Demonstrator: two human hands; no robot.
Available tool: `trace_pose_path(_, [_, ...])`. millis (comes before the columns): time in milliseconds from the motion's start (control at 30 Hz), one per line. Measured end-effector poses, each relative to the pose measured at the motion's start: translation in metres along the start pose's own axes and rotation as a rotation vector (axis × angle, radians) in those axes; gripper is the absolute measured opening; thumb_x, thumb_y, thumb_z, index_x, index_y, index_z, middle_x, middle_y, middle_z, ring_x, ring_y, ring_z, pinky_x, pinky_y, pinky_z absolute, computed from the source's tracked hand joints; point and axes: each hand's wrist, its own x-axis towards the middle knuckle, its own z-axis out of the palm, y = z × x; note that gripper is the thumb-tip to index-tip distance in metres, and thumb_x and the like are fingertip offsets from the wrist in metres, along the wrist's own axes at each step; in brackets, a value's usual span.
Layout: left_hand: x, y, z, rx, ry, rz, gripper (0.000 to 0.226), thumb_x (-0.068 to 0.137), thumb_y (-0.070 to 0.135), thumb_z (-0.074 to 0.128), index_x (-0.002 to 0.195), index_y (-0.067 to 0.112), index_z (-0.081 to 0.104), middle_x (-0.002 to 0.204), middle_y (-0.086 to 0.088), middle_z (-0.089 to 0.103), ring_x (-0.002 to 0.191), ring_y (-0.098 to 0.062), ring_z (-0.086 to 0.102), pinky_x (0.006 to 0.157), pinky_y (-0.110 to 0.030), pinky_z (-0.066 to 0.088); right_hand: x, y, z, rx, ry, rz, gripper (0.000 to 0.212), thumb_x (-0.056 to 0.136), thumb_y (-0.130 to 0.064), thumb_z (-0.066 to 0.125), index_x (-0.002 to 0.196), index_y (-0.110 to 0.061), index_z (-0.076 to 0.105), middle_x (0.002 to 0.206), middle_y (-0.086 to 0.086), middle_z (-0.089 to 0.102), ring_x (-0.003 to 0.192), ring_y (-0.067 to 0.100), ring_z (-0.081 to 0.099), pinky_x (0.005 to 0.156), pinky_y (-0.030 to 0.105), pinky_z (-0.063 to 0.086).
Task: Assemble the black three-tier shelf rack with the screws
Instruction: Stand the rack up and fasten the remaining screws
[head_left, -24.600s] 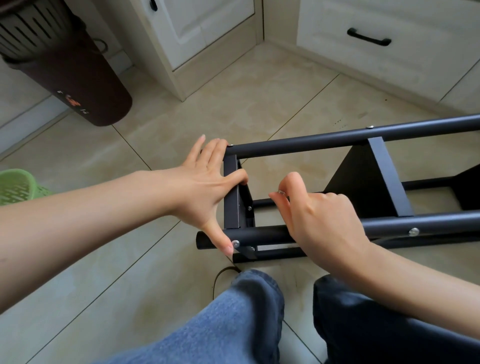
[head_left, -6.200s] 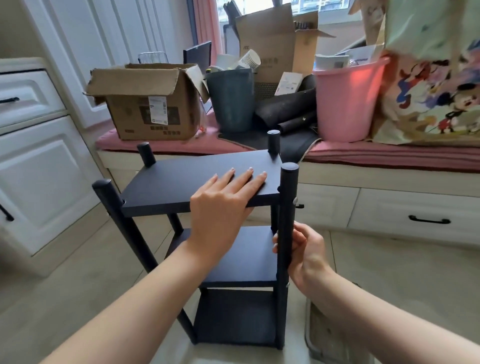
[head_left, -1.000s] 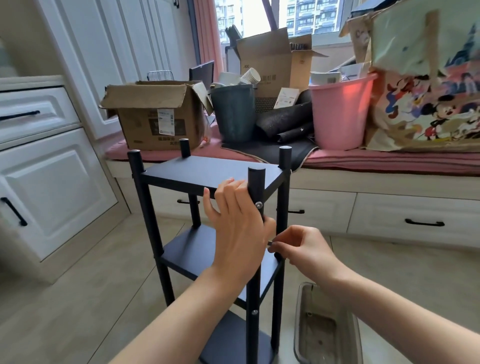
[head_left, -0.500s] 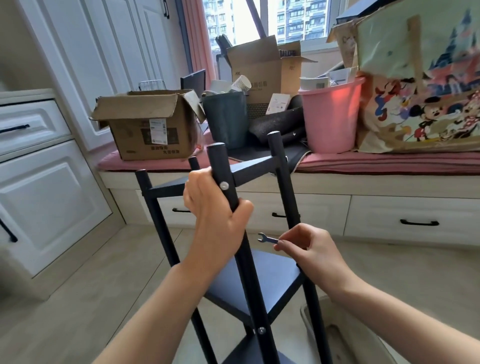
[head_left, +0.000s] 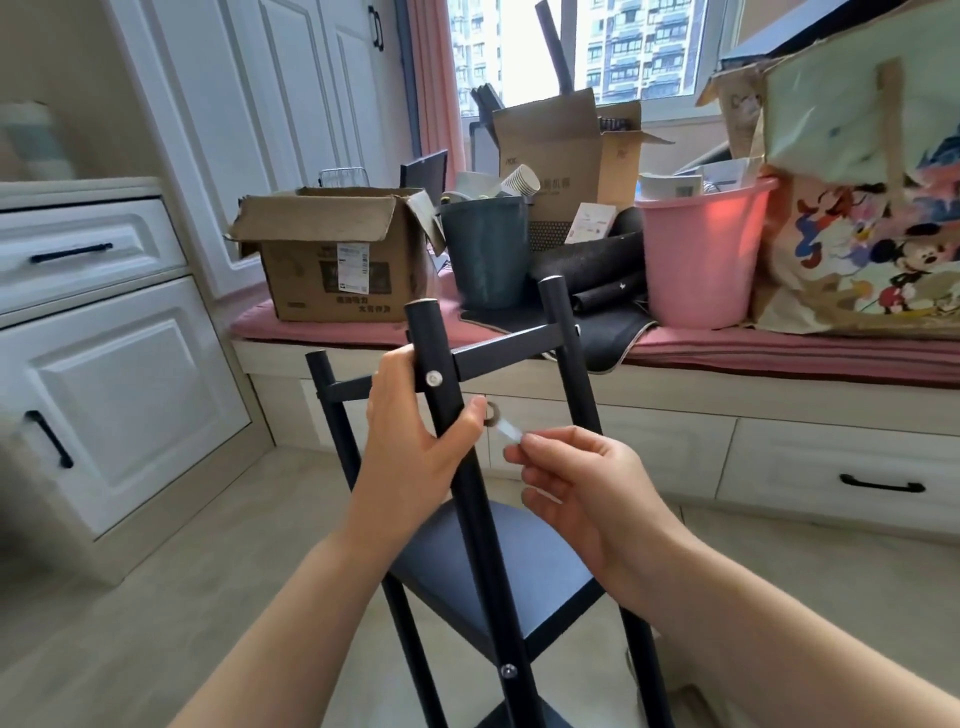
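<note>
One screw is sitting in the near post of the shelf rack, standing tilted on the floor; left hand is gripping this post, right hand is pinching a small wrench beside it; better to steady the post while tightening

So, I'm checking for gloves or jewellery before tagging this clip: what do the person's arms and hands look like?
Both are bare. The left hand and right hand wear no gloves, and no rings, watch or bracelet show on the sides in view. The forearms are uncovered to the picture's edge, with no sleeves in view. No markings or bandages show.
</note>
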Motion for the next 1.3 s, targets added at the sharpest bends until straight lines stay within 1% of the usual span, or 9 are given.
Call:
trace_pose_path(67, [-0.001,-0.002,-0.002,-0.032,0.009,0.006,0.027,0.090,0.027,0.068,0.108,0.033,0.049,0.101,0.004,0.059,0.099,-0.007,0.057,0.083,-0.007,0.040,0.006,-0.003,0.009,0.093,-0.002,0.039,0.009,0.091,-0.004,0.065,0.099,0.000,0.067,0.087,0.013,0.076,0.069,0.013,0.062,0.063,0.022,0.054])
trace_pose_path(233, [-0.001,-0.008,-0.009,-0.073,0.018,0.006,0.022,0.093,0.028,0.064,0.113,0.023,0.055,0.096,0.016,0.059,0.097,-0.003,0.060,0.080,-0.008,0.043,0.013,-0.001,0.024,0.128,-0.052,0.083,0.010,0.090,-0.002,0.065,0.099,0.003,0.067,0.087,0.014,0.075,0.071,0.014,0.061,0.064,0.021,0.054])
trace_pose_path(467, [0.000,-0.011,-0.014,-0.102,-0.024,0.007,0.023,0.097,0.026,0.062,0.117,0.016,0.057,0.105,0.002,0.064,0.101,-0.011,0.061,0.086,-0.013,0.045,0.018,-0.003,0.032,0.147,-0.122,0.071,0.007,0.092,0.000,0.062,0.097,0.001,0.066,0.085,0.013,0.073,0.069,0.013,0.057,0.064,0.022,0.053])
trace_pose_path(567, [-0.001,-0.012,-0.016,-0.128,-0.033,0.013,0.023,0.101,0.031,0.054,0.117,0.015,0.056,0.102,0.002,0.062,0.097,-0.011,0.059,0.083,-0.011,0.042,0.018,-0.002,0.029,0.127,-0.143,0.054,0.007,0.091,0.000,0.062,0.097,0.000,0.066,0.088,0.014,0.074,0.071,0.014,0.058,0.068,0.024,0.053])
trace_pose_path(733, [-0.005,-0.011,-0.015,-0.197,-0.019,0.039,0.041,0.102,0.040,0.034,0.119,0.010,0.056,0.090,0.002,0.058,0.084,-0.010,0.056,0.077,-0.013,0.041,0.022,0.002,0.028,0.103,-0.194,0.021,0.006,0.089,-0.001,0.065,0.088,-0.007,0.066,0.092,0.012,0.074,0.072,0.012,0.062,0.073,0.024,0.053])
trace_pose_path(833, [-0.005,-0.008,-0.014,-0.211,-0.027,0.043,0.042,0.100,0.040,0.033,0.119,0.009,0.056,0.087,0.006,0.056,0.081,-0.008,0.056,0.076,-0.013,0.042,0.027,0.003,0.027,0.109,-0.220,0.007,0.010,0.086,0.000,0.066,0.081,-0.009,0.068,0.092,0.011,0.074,0.073,0.013,0.064,0.071,0.023,0.054])
trace_pose_path(1000, [-0.004,-0.009,-0.012,-0.223,-0.035,0.039,0.040,0.099,0.039,0.035,0.117,0.009,0.055,0.088,0.005,0.056,0.081,-0.010,0.055,0.076,-0.017,0.042,0.040,0.000,0.024,0.057,-0.255,-0.039,0.008,0.083,-0.001,0.068,0.082,-0.009,0.070,0.094,0.010,0.076,0.081,0.015,0.067,0.072,0.022,0.054])
trace_pose_path(1200, [-0.002,-0.009,-0.012,-0.210,-0.044,0.030,0.039,0.104,0.038,0.036,0.123,0.010,0.056,0.101,-0.004,0.063,0.099,-0.025,0.059,0.090,-0.038,0.048,0.049,0.006,0.029,-0.077,-0.275,-0.073,0.008,0.084,0.000,0.070,0.088,-0.007,0.068,0.089,0.012,0.072,0.082,0.021,0.068,0.091,0.040,0.050])
trace_pose_path(1300, [-0.002,-0.010,-0.010,-0.219,-0.056,0.028,0.042,0.102,0.040,0.036,0.124,0.009,0.056,0.106,-0.004,0.063,0.104,-0.025,0.059,0.093,-0.037,0.048,0.052,0.009,0.033,-0.115,-0.236,-0.114,0.011,0.084,0.000,0.071,0.094,-0.003,0.066,0.091,0.019,0.067,0.085,0.028,0.063,0.095,0.049,0.050])
